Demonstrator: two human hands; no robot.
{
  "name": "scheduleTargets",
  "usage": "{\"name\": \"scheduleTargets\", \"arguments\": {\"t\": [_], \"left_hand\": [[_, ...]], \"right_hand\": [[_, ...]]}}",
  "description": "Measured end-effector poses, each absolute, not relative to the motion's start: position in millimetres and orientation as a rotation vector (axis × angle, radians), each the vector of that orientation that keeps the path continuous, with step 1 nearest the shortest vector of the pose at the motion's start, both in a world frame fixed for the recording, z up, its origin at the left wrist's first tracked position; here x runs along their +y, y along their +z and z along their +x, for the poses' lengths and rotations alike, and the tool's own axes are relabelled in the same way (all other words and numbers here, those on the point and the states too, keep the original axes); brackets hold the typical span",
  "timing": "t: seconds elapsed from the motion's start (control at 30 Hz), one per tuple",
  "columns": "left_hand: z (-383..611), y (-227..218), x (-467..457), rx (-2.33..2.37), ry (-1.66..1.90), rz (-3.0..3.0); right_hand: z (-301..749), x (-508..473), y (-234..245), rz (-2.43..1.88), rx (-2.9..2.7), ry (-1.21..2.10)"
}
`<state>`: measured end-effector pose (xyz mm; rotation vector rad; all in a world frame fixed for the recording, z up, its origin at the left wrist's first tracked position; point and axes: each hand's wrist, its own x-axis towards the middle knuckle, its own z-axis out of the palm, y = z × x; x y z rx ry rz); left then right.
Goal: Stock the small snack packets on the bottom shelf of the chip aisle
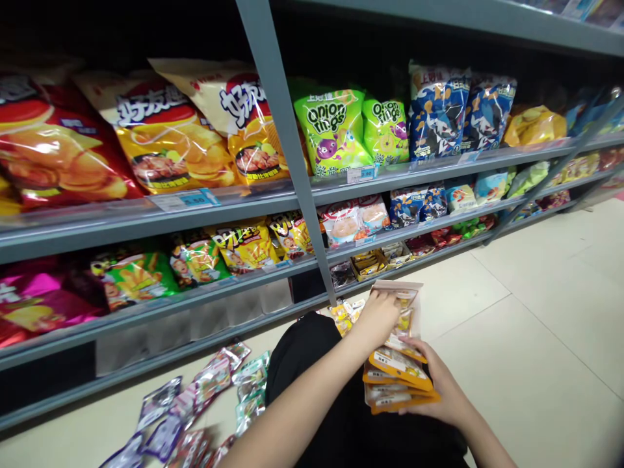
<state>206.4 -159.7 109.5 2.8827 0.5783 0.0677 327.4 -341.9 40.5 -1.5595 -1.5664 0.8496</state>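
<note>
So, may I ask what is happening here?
A person's right hand supports orange-edged packets in an open carton. The left hand is at the carton's upper part; whether it grips anything is unclear. Other small packets lie on the floor, before shelves of bagged snacks.

Left grip (380,315) partly hidden, perhaps among packets (397,367), red bag (58,156) cropped, far snacks (582,170) blurred

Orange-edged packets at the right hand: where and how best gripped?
Probably around the right ends of the orange-edged packets, coming from the right and spanning all layers: they lie stacked with staggered edges, so a narrow pinch might let some slide. The left hand is at the far side.
</note>
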Motion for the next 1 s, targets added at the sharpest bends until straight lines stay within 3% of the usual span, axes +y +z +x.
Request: {"name": "scheduleTargets", "arguments": {"t": [0.1,0.3,0.47,0.57,0.77,1.0], "left_hand": [[198,121,-168,0.432,0.091,2.888],[184,130,-178,0.332,-0.043,2.721],[191,131,-169,0.306,0.177,2.686],[198,127,-162,0.522,0.375,2.710],[213,118,-157,0.815,0.199,2.821],[207,115,-154,0.678,-0.017,2.814]], "right_hand": [[325,-344,37,-1.602,-1.520,0.826],[323,-349,28,-1.798,-1.579,0.414],[330,-341,31,-1.695,-1.696,0.525],[332,-340,27,-1.658,-1.668,0.556],[339,-341,18,-1.646,-1.684,0.358],[346,-331,38,-1.710,-1.837,0.601]]}}
